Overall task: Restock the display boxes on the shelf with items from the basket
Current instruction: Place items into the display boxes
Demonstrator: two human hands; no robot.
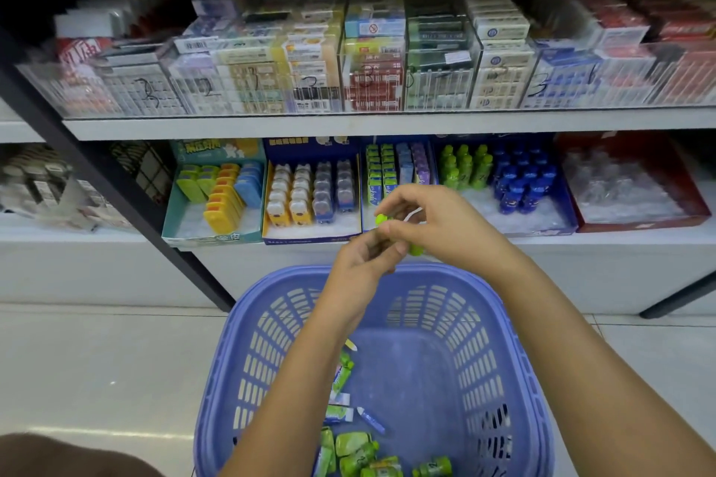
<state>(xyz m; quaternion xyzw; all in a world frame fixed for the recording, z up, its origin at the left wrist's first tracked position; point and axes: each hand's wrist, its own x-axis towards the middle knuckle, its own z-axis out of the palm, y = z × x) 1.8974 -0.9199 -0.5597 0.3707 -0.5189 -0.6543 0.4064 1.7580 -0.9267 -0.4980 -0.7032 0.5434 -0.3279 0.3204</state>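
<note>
Two hands meet just above the far rim of the purple basket (pixel 271 283), in front of the lower shelf (pixel 639 240). The right hand (pixel 445 225) curls its fingers around a small green bottle (pixel 381 220), and the left hand (pixel 362 263) pinches at it from below. Green shows on both sides of the fingers, so I cannot tell whether they hold one piece or two.

The likely target is the blue display box (pixel 542 232), where green bottles (pixel 465 166) stand upright beside blue bottles (pixel 519 182).

The bottle is small and smooth-looking, and passing it between hands could let it slip. A slip here probably lands it back in the basket, but further forward it could hit the floor. The standing rows are packed close and look tippy, so a careless push could topple several. Set on the wrong side, it would mix with the blue ones. More green bottles (pixel 356 451) lie loose in the basket.
</note>
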